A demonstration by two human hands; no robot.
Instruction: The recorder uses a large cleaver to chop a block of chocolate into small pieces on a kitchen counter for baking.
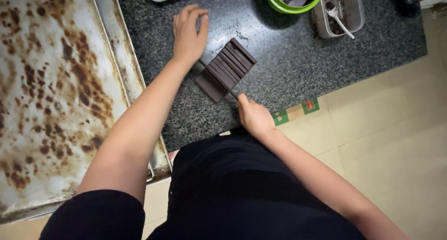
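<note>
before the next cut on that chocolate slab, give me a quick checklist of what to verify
1. Right hand gripping the knife handle: ok.
2. Blade lying across the chocolate slab: ok, as far as it shows.
3. Left hand pressing on the blade's far end: looks so, but contact cannot tell.
4. Left fingers clear of the cutting edge: cannot tell.
5. Slab flat on the granite counter: ok, though no board under it.
6. Green bowl and clear tub with a spoon away from the blade: ok.
</note>
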